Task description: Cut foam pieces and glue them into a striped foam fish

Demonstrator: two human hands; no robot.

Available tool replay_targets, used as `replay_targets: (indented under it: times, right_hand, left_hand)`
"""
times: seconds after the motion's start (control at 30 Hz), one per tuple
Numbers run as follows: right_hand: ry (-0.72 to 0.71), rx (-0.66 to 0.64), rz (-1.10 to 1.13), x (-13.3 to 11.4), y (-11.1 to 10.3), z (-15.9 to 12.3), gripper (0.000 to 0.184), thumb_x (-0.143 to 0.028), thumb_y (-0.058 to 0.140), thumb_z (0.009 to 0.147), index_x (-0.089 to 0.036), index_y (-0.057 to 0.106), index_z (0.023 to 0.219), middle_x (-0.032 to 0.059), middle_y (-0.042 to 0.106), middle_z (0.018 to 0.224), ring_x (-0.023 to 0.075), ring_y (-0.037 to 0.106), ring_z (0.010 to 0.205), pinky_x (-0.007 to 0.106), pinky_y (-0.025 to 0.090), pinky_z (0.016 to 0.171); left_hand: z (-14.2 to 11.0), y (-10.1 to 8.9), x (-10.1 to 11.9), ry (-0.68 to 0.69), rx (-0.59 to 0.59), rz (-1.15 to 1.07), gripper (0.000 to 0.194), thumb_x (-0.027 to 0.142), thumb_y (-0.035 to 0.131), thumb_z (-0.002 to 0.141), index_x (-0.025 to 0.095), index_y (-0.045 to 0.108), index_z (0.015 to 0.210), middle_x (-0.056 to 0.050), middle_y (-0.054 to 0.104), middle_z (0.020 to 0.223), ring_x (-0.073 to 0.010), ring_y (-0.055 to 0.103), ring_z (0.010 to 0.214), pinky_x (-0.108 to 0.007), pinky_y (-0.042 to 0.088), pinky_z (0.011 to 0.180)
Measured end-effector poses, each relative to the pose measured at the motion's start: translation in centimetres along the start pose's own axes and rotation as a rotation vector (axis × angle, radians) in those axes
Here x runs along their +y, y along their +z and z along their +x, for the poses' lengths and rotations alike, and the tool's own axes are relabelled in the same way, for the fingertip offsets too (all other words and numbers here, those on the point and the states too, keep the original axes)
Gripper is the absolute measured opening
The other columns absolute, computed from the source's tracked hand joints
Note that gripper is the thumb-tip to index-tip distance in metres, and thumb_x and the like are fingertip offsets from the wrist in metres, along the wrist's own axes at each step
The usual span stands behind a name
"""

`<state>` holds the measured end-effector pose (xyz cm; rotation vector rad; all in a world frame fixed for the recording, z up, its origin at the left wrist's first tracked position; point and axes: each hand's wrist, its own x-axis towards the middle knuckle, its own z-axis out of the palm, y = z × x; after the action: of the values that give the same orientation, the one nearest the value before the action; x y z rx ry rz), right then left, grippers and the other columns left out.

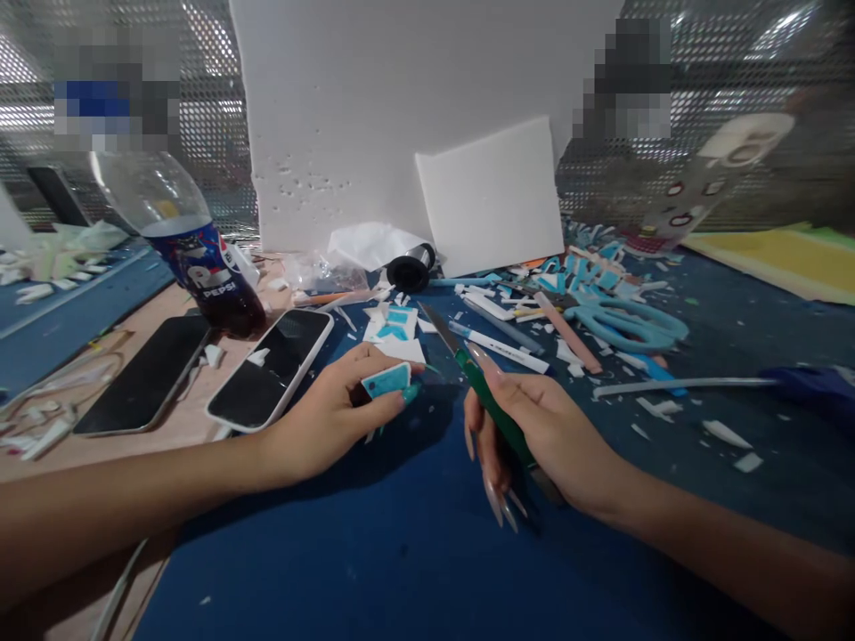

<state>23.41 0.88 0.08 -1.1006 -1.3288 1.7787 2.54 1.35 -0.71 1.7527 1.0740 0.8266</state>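
While a blue-faced foam piece (387,384) was pinched by the left hand (330,418) over the blue tabletop (374,552), a green-handled knife (495,402) was gripped by the right hand (557,423), best angled clear of the left thumb (379,412).

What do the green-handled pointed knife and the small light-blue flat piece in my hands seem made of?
Green-handled pointed knife: blade probably metal, thin and grey with a dull sheen; handle perhaps plastic, evenly coloured. Small light-blue flat piece: possibly foam board, matte blue face with pale edge.
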Motion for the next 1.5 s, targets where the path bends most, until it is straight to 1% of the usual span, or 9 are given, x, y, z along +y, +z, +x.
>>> replay_targets:
  times: [0.1, 0.23, 0.37, 0.6, 0.77, 1.0, 1.23, 1.37, 1.5]
  right_hand:
    - [0.03, -0.06, 0.056, 0.1, -0.1, -0.2, 0.052, -0.061, 0.051, 0.081, -0.015, 0.056, 0.058, 0.0006, 0.055, 0.037, 0.0064, 0.047, 0.028, 0.014, 0.039, 0.032]
    - [0.105, -0.156, 0.039, 0.2, 0.0, -0.5, 0.054, -0.063, 0.053, 0.078, -0.015, 0.054, 0.055, -0.0003, 0.053, 0.035, 0.0053, 0.044, 0.026, 0.012, 0.034, 0.029]
    - [0.146, -0.167, -0.016, 0.0, -0.1, -0.2, 0.057, -0.067, 0.051, 0.077, -0.015, 0.054, 0.053, 0.0018, 0.056, 0.039, 0.0054, 0.046, 0.027, 0.013, 0.036, 0.029]
    - [0.201, -0.205, -0.149, -0.4, -1.2, 0.3, 0.063, -0.068, 0.047, 0.079, -0.013, 0.056, 0.05, -0.0012, 0.046, 0.03, 0.0028, 0.036, 0.022, 0.011, 0.03, 0.027]
    - [0.179, -0.32, -0.196, -0.4, -1.5, 0.4, 0.06, -0.066, 0.047, 0.081, -0.012, 0.063, 0.06, -0.0025, 0.044, 0.031, 0.0033, 0.035, 0.023, 0.013, 0.032, 0.029]
    - [0.181, -0.226, -0.266, -0.4, -0.9, 0.1, 0.06, -0.07, 0.047, 0.078, -0.013, 0.06, 0.064, -0.0035, 0.045, 0.032, 0.0034, 0.036, 0.024, 0.012, 0.031, 0.029]
    - [0.155, -0.135, -0.374, -0.2, -0.3, -0.4, 0.056, -0.064, 0.042, 0.084, -0.015, 0.057, 0.064, -0.0043, 0.045, 0.033, 0.0032, 0.037, 0.025, 0.012, 0.029, 0.028]
    - [0.115, -0.094, -0.429, -0.2, 0.0, -0.6, 0.055, -0.061, 0.04, 0.087, -0.016, 0.055, 0.06, -0.0042, 0.043, 0.032, 0.0034, 0.036, 0.025, 0.013, 0.032, 0.031]
    - [0.052, -0.07, -0.51, -0.2, 0.1, -0.8, 0.055, -0.061, 0.038, 0.087, -0.017, 0.054, 0.059, -0.0039, 0.042, 0.032, 0.004, 0.038, 0.025, 0.014, 0.033, 0.032]
  left_hand:
    - [0.0, -0.2, 0.0, -0.004, -0.031, -0.074, 0.033, 0.032, 0.047, 0.091, 0.025, 0.053, 0.123, -0.001, 0.047, 0.094, -0.0072, 0.047, 0.059, -0.021, 0.043, 0.053]
    - [-0.2, -0.3, -0.3, 0.063, -0.061, -0.133, 0.025, 0.032, 0.042, 0.095, 0.023, 0.052, 0.116, -0.004, 0.049, 0.105, -0.0138, 0.053, 0.084, -0.024, 0.043, 0.064]
    - [-0.5, -0.2, -0.5, 0.019, -0.202, -0.239, 0.025, 0.038, 0.034, 0.099, 0.021, 0.037, 0.116, -0.004, 0.055, 0.093, -0.0127, 0.053, 0.078, -0.024, 0.041, 0.063]
    - [-0.7, -0.4, 0.5, 0.138, -0.317, -0.202, 0.025, 0.04, 0.038, 0.097, 0.021, 0.031, 0.112, -0.008, 0.043, 0.113, -0.0141, 0.048, 0.092, -0.024, 0.042, 0.067]
    - [-0.4, -0.2, 0.0, 0.082, -0.282, -0.351, 0.025, 0.017, 0.051, 0.092, 0.023, 0.042, 0.115, -0.002, 0.05, 0.103, -0.0128, 0.051, 0.094, -0.025, 0.045, 0.082]
    - [0.1, -0.1, -1.8, 0.2, -0.155, -0.432, 0.043, 0.005, 0.072, 0.073, 0.024, 0.062, 0.111, -0.002, 0.052, 0.114, -0.016, 0.051, 0.11, -0.025, 0.045, 0.092]
    - [0.1, -0.2, -1.1, 0.021, -0.067, -0.44, 0.045, 0.007, 0.076, 0.068, 0.02, 0.061, 0.107, -0.001, 0.064, 0.099, -0.0154, 0.06, 0.091, -0.022, 0.052, 0.069]
    - [0.1, -0.1, -0.7, -0.032, -0.01, -0.481, 0.045, 0.005, 0.078, 0.062, 0.016, 0.059, 0.101, -0.003, 0.066, 0.095, -0.0166, 0.063, 0.086, -0.015, 0.047, 0.049]
    - [0.1, 0.0, -0.7, -0.009, 0.003, -0.479, 0.043, 0.004, 0.079, 0.06, 0.015, 0.06, 0.097, -0.003, 0.068, 0.095, -0.017, 0.064, 0.087, -0.02, 0.054, 0.063]
